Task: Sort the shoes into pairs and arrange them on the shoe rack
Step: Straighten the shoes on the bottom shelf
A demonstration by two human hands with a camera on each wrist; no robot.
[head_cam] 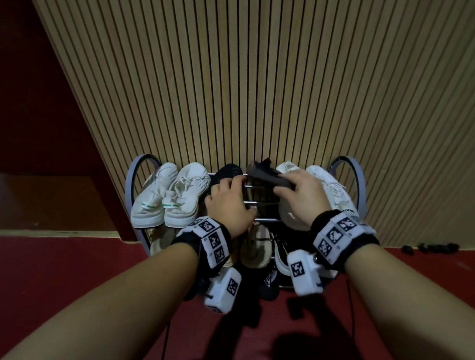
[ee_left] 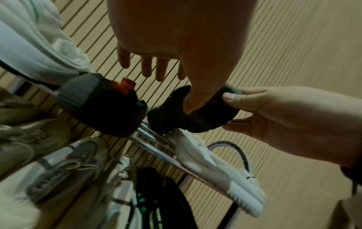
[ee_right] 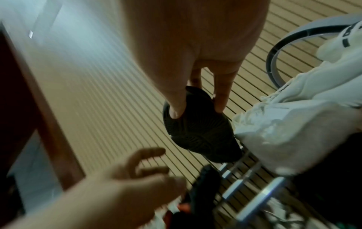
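We see a metal shoe rack (head_cam: pixel 355 185) w/ curved grey ends against the slatted wall. Top tier, left to right: two white lace-up sneakers (head_cam: pixel 170 193) side by side, toes to the wall; a black shoe (head_cam: pixel 227 173) lying on the bars; a second black shoe (head_cam: pixel 267 174) lifted off them, sole up; then two white sneakers (head_cam: pixel 332 190). Lower tiers hold more shoes, too dim to sort out.

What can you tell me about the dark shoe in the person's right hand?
The dark shoe is black with a ribbed sole and a small red tab at one end. The right hand pinches it by thumb and fingers, holding it tilted above the top bars of the shoe rack, next to white sneakers.
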